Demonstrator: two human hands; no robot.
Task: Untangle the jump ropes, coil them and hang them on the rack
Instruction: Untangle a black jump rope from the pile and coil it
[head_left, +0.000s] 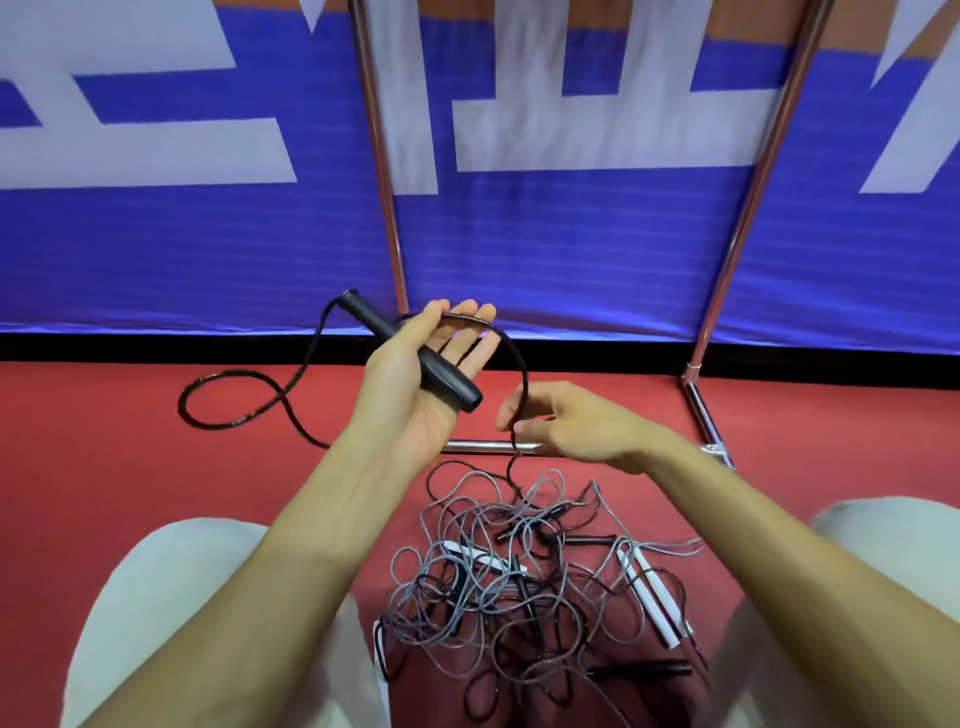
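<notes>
jump ropes (519, 587) lie in a knotted heap on the red floor (130, 441) between my knees: thin grey and black cords, glossy and wiry, looped through one another, with slim white handles (649, 592) and dark ones poking out. one rope is partly lifted out of it. its black handle (447, 382), a matte tapered stick, lies across my left hand (415, 405), palm up, fingers nearly straight, thumb laid over it. the black cord (525, 374) arcs over those fingertips and down to my right hand (571, 421), whose curled fingers pinch it just above the heap. another stretch of cord trails in a loop on the floor to the left. behind stands the rack (382, 156) of shiny metal tubing, against a blue-and-white banner (571, 249).
</notes>
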